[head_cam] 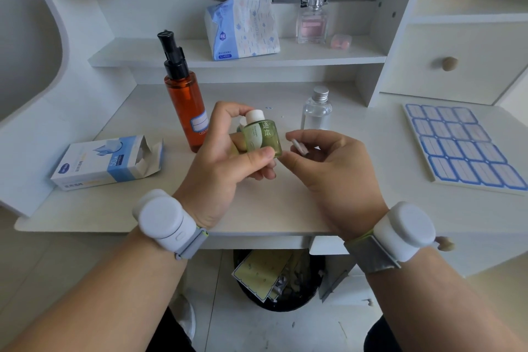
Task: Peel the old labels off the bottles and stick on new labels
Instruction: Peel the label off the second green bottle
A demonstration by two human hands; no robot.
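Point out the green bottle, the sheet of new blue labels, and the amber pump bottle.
green bottle (263, 137): head view, on its glass body below the white cap.
sheet of blue labels (463, 146): head view, middle of the sheet.
amber pump bottle (185, 106): head view, on its orange body.

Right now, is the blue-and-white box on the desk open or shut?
Open: the box's right end flaps are splayed outward, and it lies flat on the desk.
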